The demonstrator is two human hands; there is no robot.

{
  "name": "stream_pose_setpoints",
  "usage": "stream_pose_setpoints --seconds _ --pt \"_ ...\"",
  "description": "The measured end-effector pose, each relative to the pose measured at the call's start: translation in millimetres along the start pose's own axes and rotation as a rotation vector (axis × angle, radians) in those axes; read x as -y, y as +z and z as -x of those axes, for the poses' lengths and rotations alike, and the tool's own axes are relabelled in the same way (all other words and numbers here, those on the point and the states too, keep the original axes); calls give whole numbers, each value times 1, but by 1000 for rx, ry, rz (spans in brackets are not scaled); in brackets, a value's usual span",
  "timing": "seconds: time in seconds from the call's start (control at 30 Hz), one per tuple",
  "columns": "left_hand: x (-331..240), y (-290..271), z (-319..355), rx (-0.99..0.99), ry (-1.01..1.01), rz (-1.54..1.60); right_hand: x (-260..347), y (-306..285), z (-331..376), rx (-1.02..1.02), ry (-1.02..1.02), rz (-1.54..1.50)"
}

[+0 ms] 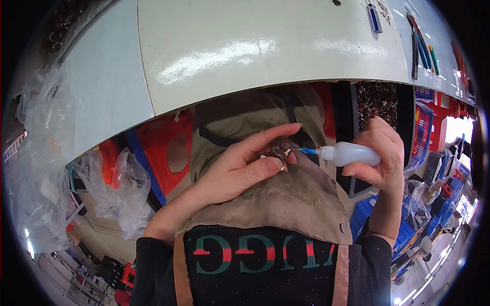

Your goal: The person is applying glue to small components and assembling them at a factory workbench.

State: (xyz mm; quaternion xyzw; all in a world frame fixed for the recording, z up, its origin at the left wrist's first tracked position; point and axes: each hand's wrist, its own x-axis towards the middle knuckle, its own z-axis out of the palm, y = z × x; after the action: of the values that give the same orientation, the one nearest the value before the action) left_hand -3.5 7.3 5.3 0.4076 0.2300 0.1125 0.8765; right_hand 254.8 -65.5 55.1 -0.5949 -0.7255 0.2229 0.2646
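Glue nozzle meets a small brown piece at the frame's centre.

The left hand [240,171] pinches the small brown piece [279,148] between thumb and fingertips; it looks light, rigid and easily dropped, best held by its edges. The right hand [380,155] wraps curled fingers around a soft white squeeze bottle [349,154], its blue needle tip [308,151] touching the piece above a grey-brown apron [296,204].

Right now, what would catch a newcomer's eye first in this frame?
At centre, the left hand pinches a small dark brown piece while the right hand points a squeeze bottle with a blue needle tip at it. Above them curves a glossy white table.
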Motion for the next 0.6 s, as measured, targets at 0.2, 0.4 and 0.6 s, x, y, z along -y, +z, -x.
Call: stream_pose_setpoints --seconds 0.2,0.4,0.6 --pt "2 -3 0 44 1 24 8 -8 -7 15 -59 109" --pt "2 -3 1 71 1 35 14 -11 -12 4 -96 138" --pt "3 -3 1 79 6 51 16 -12 -12 16 -101 146"
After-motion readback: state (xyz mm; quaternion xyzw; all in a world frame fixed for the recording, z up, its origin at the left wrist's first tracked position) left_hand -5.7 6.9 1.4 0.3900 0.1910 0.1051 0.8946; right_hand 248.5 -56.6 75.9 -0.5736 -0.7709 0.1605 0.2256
